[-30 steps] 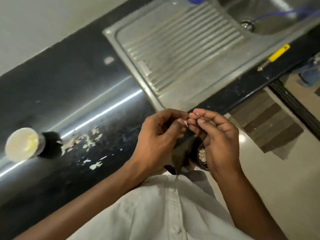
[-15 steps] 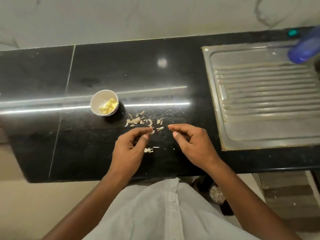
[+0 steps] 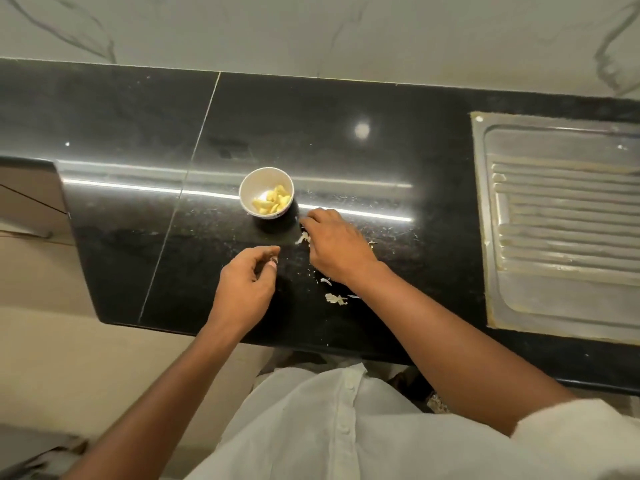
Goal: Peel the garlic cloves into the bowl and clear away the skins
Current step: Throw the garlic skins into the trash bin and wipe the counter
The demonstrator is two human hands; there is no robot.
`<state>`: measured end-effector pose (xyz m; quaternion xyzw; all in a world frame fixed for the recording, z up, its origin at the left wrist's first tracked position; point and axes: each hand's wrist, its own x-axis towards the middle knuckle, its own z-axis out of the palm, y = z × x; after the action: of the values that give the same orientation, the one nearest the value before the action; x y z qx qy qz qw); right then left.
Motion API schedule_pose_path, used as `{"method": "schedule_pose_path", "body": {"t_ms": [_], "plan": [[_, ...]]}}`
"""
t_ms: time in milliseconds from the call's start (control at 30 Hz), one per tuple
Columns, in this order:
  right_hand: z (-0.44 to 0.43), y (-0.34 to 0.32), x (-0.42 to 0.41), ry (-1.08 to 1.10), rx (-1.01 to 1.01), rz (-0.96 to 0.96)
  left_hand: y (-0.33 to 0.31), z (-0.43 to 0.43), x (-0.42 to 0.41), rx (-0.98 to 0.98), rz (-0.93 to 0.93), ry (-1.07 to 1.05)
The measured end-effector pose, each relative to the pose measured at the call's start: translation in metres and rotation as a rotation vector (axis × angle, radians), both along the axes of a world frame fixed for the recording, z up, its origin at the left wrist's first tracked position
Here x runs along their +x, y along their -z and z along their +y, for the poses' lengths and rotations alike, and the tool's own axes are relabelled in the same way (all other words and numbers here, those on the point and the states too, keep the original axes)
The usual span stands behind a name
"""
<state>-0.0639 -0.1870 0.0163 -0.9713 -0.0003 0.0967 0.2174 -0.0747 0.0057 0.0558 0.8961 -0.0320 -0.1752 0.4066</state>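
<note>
Right grip [image 3: 337, 251] rests on garlic skins [image 3: 304, 238] beside the bowl [image 3: 257, 182].

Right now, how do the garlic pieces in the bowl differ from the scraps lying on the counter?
The garlic cloves are yellow and plump; the skins are whitish, thin flakes. The cloves sit heaped together inside the white bowl; the skins lie scattered loose on the black counter, some right at the right hand. Both are small bits, near the person's hands.
</note>
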Motion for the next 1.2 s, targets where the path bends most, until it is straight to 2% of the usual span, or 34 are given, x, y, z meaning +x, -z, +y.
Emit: {"method": "schedule_pose_path", "body": {"t_ms": [200,300,400,500,600,700,900,967,1133,1200], "plan": [[-0.002,0.0,-0.045,-0.358,-0.086,-0.016,0.006,0.009,0.008,0.027,0.002,0.107],[-0.025,-0.001,-0.082,-0.426,-0.11,-0.027,0.01,0.008,0.01,0.054,-0.013,0.178],[-0.043,-0.002,-0.086,-0.319,-0.093,-0.098,0.014,0.001,0.009,0.106,-0.013,0.254],[-0.044,-0.008,-0.056,-0.093,-0.027,-0.09,0.018,-0.008,-0.002,0.145,-0.036,0.343],[-0.035,-0.006,-0.023,0.003,-0.041,-0.048,0.023,-0.014,-0.019,0.145,-0.063,0.429],[-0.026,-0.001,-0.023,-0.033,-0.067,-0.021,0.026,-0.019,-0.028,0.136,-0.084,0.483],[-0.033,0.003,-0.09,-0.238,-0.086,-0.025,0.022,-0.017,-0.024,0.126,-0.073,0.422],[-0.044,0.0,-0.098,-0.222,-0.055,-0.054,0.02,-0.015,-0.023,0.135,-0.041,0.415],[-0.067,-0.007,-0.075,0.134,-0.016,-0.054,0.025,-0.021,-0.027,0.203,0.051,0.464],[-0.068,-0.005,-0.069,0.214,-0.025,-0.04,0.028,-0.027,-0.025,0.219,0.068,0.467]]}}
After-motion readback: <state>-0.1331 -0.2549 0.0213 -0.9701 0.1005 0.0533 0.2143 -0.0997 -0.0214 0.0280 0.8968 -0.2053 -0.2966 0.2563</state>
